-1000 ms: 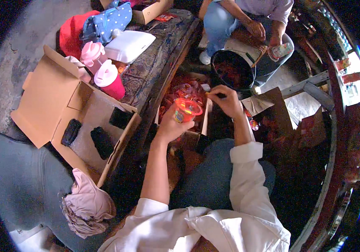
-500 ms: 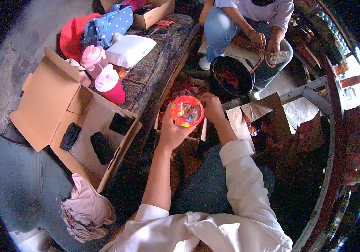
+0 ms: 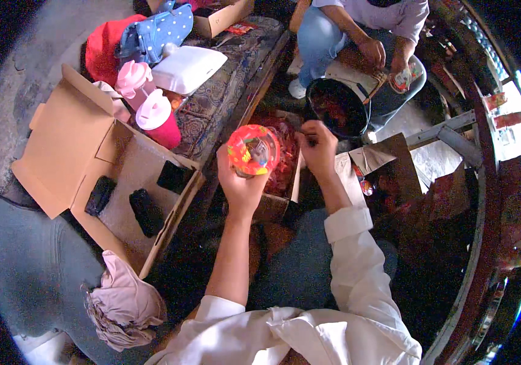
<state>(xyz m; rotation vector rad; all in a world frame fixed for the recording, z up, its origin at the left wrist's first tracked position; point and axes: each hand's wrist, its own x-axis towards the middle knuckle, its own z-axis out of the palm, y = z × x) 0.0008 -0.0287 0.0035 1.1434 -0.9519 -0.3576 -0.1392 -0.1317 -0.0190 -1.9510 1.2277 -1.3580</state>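
Red-rimmed, see-through plastic cup [image 3: 237,149] with yellow markings: in the head view it is held up in the left hand [image 3: 241,188], over the left edge of a small brown cardboard box [image 3: 272,208]. That hand's grip is curled to the cup's width, thumb and fingers around its wall. The right hand [image 3: 321,146] hovers by the box's right edge, apart from the cup, thumb and fingertips drawn close together; whether something thin is pinched between them I cannot tell.

Work on the cup looks partway along, as a judgement: it is off any support, its round top faces the wearer's eyes, and small coloured shapes, yellow among them, show inside or through it. The box holds a large heap of glossy red film-like pieces [image 3: 280,182], so plenty seems to remain. How much is finished cannot be told.

As for looks, the cup's bright red band circles a clear middle that catches white glare. It seems undented; whether a cover lies across the top is too unclear to say.

Beyond the box's far right corner stands a black bucket [image 3: 356,108] with reddish contents; past it, a co-worker in light blue jeans [image 3: 318,39] holds a clear printed cup [image 3: 402,80].
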